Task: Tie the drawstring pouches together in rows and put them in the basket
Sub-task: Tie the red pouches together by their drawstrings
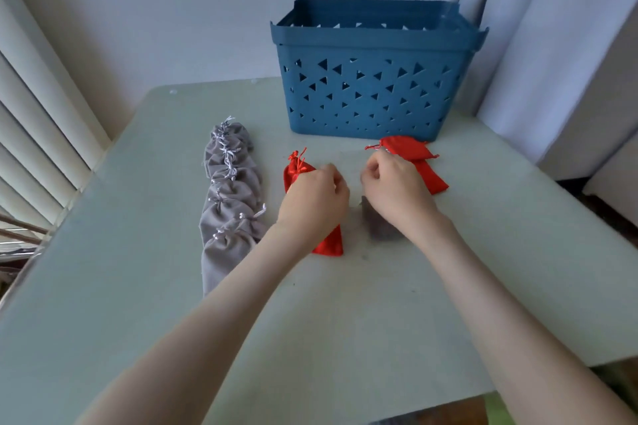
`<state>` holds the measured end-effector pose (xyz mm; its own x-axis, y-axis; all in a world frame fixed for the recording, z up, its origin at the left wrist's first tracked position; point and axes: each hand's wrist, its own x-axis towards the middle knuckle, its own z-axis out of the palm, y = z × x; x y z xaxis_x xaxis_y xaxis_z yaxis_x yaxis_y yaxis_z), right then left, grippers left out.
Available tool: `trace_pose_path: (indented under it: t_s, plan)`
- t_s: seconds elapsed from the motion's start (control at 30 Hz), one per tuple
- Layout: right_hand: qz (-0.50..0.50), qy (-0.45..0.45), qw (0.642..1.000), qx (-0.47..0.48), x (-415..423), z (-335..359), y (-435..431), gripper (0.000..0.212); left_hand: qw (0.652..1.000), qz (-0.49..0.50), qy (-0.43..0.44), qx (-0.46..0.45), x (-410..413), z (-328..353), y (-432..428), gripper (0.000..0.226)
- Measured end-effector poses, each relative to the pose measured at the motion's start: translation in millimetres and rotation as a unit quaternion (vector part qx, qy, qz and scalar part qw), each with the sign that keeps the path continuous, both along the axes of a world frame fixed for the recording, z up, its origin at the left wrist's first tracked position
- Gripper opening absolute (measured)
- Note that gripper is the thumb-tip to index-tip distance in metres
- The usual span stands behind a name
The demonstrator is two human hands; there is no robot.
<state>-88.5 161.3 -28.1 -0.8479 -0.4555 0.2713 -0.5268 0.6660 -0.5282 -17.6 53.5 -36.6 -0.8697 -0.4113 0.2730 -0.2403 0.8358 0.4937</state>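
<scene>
Left hand [312, 197] curls over a red pouch [297, 171] in front of the basket [373, 93]. Right hand [393, 190] curls against two more pouches [411, 152] nearer the basket. Whether either hand grips anything is unclear. Grey row [231, 190] lies front-left of it.

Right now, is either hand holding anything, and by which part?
Right hand seems to pinch the drawstring at the neck of the right red pouches. Left hand is curled over the left red pouch; its grip can't be told.

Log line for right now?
grey pouch row: tied | red pouch: partly hidden by left hand | right hand: fingers curled | basket: behind
</scene>
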Motion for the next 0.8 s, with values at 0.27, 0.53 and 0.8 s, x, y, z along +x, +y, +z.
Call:
trace_pose_path:
  t_s: [0.27, 0.53, 0.8]
  plan:
    - [-0.189, -0.083, 0.974, 0.096, -77.8, -32.3, 54.2, 0.054, 0.996, -0.049, -0.067, -0.022, -37.9, 1.7, 49.5, 0.024]
    - [-0.202, -0.143, 0.964, 0.101, -100.4, -33.7, 54.5, 0.031, 0.977, -0.082, -0.156, -0.117, -42.6, -8.9, 72.8, 0.025]
    - [-0.148, -0.29, 0.911, -0.254, -91.1, -27.1, 78.3, 0.027, 0.976, -0.103, -0.155, -0.112, -57.5, -11.9, 75.5, 0.024]
